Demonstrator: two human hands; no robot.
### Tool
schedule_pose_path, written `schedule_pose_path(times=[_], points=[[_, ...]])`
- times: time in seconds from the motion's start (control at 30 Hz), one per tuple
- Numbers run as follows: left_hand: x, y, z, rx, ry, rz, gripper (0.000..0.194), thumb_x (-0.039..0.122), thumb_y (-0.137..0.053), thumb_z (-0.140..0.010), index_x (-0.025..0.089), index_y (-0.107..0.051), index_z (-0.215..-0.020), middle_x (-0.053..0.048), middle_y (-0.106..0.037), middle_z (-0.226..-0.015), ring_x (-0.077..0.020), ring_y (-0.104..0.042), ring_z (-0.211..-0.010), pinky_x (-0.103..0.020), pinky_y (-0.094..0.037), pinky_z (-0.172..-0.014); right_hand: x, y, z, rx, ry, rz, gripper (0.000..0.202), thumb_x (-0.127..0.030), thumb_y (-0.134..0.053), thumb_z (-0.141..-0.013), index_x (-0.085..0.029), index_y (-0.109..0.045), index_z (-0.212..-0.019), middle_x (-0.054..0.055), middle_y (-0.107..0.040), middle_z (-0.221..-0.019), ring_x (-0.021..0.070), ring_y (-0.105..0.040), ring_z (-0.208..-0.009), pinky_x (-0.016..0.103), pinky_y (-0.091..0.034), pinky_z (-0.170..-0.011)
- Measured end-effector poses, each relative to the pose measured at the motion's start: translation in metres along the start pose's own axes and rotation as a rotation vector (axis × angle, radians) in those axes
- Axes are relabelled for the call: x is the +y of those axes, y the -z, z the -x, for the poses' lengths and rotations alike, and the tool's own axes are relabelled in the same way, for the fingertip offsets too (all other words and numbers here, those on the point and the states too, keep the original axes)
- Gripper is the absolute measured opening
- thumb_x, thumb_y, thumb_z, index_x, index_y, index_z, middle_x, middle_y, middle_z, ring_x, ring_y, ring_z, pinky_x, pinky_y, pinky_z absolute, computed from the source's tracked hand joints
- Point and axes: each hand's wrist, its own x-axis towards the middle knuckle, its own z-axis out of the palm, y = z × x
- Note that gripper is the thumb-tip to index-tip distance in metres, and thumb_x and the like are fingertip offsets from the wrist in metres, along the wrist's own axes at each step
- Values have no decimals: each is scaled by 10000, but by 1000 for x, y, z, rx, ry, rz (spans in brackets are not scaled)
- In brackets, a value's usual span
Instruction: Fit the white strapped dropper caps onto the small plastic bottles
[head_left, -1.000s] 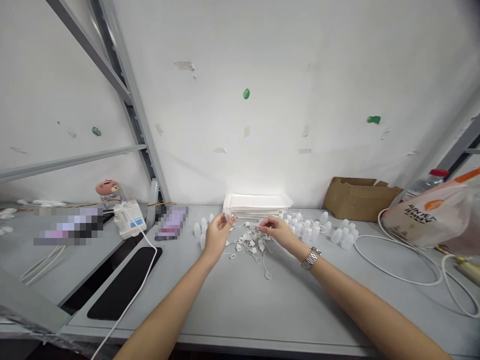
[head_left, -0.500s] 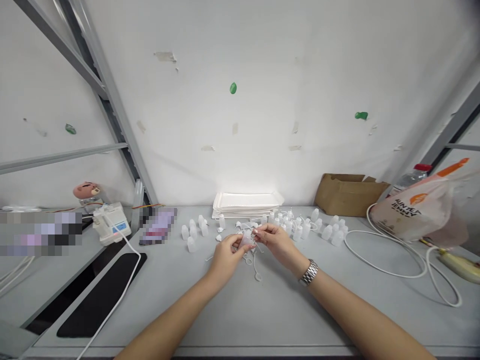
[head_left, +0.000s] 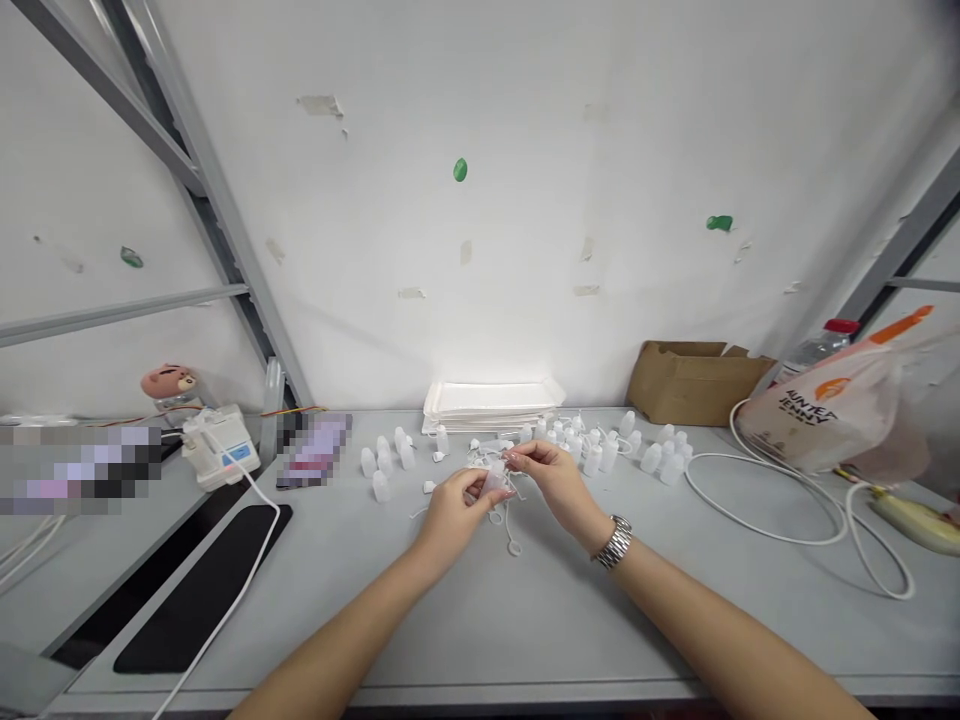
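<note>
My left hand grips a small translucent plastic bottle between thumb and fingers, above the middle of the table. Close to the bottle's top, my right hand is closed in a pinch; what lies between those fingertips is too small to make out. Under and around both hands lie loose white caps with thin straps, one strap ending in a ring. A few similar bottles stand to the left. Several capped bottles are grouped just beyond my right hand.
A stack of white trays sits against the wall. More bottles, a cardboard box, a looped white cable and a plastic bag are on the right. At left are a black mat and a white device.
Both hands stay close together at the bottle. The right fingertips have shifted slightly, and more of the bottle shows between the hands. The whole view has tilted a little.
</note>
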Motion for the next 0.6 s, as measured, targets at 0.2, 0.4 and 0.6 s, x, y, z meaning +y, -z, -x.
schedule_pose_path(times=[0.2,0.4,0.6], points=[[-1,-2,1,-3,-11,6,220,397,-610,-687,201,-659,-773,-18,-628,-767,-155,-546,-647,-257,-412,-601,-3,-1,3,-50,34,47,185,-364,-698,-639,-188,-668,-688,34,-673,-752,173,-604,-758,324,-470,-741],[-1,-2,1,-7,-14,19,224,401,-610,-694,204,-659,-789,-17,-614,-781,-155,-556,-650,-265,-420,-616,-6,-3,7,-41,40,12,166,-359,-691,-652,-199,-681,-693,38,-690,-772,187,-618,-785,353,-471,-774],[1,-1,2,38,-45,-29,240,424,-613,-689,204,-656,-774,-15,-596,-739,-155,-528,-646,-269,-410,-618,-4,-4,9,-21,77,4,162,-359,-674,-674,-201,-680,-712,45,-695,-790,199,-627,-795,367,-484,-775]])
